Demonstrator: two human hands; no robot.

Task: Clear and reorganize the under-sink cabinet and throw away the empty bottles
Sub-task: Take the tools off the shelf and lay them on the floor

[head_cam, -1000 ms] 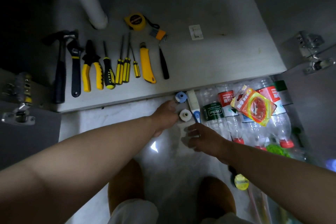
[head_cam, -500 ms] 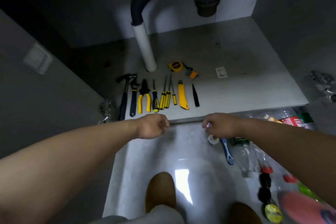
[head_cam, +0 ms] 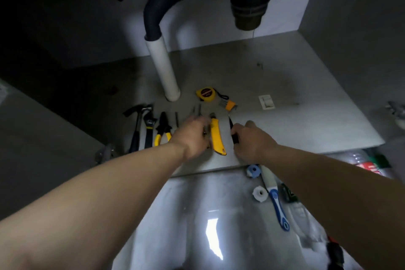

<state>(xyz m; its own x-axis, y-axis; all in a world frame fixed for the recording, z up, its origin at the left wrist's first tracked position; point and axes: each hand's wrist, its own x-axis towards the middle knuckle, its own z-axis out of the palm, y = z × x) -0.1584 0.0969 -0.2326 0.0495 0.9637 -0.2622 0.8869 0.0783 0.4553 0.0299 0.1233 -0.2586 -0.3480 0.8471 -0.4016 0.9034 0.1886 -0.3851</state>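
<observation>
R hand point(head_cam: 252, 141) curled round black tool point(head_cam: 230, 122); L hand point(head_cam: 192, 136) over screwdrivers point(head_cam: 199, 110), grip blurred, can't tell. Risk: bumping utility knife point(head_cam: 216, 138) btwn my hands askew.

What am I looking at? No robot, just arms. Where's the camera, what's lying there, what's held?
There is no machine: a person works bare-handed, and the one camera sits on their head, looking forward and down into an under-sink cabinet. On the cabinet floor lies a row of tools: a hammer, a wrench, pliers and a yellow utility knife. A tape measure lies behind them, near the white pipe. The left hand is over the thin tools beside the knife, too blurred to judge its grip. The right hand grips a black-handled tool. In front lie a brush, a blue roll and a white roll. Bottles show at the right edge.
</observation>
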